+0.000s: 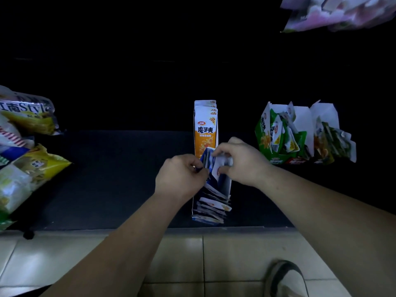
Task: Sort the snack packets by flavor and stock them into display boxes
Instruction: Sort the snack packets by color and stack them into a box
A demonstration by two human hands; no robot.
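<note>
A narrow display box (226, 186) of blue and white snack packets (211, 205) lies on the dark shelf, open end toward me. My left hand (181, 177) pinches the packets at the box's far left. My right hand (241, 160) grips a blue and white packet (220, 166) at the box's far end. Behind them stands an orange and white row of packets (205, 129). To the right, two boxes hold green packets (280, 138), the farther one (330, 140) tilted.
Large snack bags (27, 168) are piled at the left edge of the shelf (120, 179). Pink and white bags (334, 11) hang at the top right. Pale floor tiles (182, 258) and a shoe (287, 279) lie below the shelf edge.
</note>
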